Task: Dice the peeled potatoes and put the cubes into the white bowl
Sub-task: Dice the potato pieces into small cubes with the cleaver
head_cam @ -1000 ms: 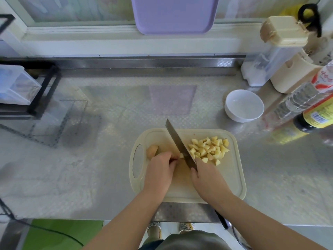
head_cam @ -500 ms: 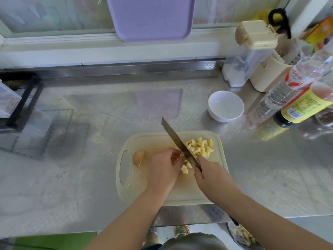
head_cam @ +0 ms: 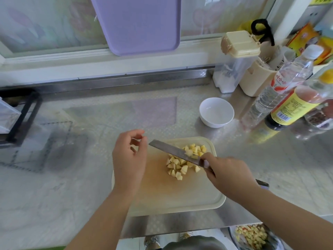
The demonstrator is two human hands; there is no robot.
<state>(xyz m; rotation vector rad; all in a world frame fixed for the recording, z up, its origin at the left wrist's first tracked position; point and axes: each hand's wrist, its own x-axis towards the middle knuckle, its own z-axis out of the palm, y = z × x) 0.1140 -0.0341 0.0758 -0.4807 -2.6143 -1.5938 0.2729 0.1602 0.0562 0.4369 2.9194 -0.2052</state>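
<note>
Lifted off the potato since a moment ago, the left grip [head_cam: 128, 157] now hangs over the left part of the cutting board [head_cam: 180, 197], fingers loosely curled and holding nothing. Potato cubes [head_cam: 177, 166] lie heaped on the board's far right part. A few stick to the blade of the knife [head_cam: 173, 151], which slants above them, tip pointing left. The right grip [head_cam: 228, 173] is wrapped round the knife's handle. The white bowl [head_cam: 216, 112] stands on the table [head_cam: 72, 186], apart from the board, far and right of it. Bottles [head_cam: 292, 107] crowd the right edge, and a purple tray [head_cam: 137, 24] leans at the far window.
</note>
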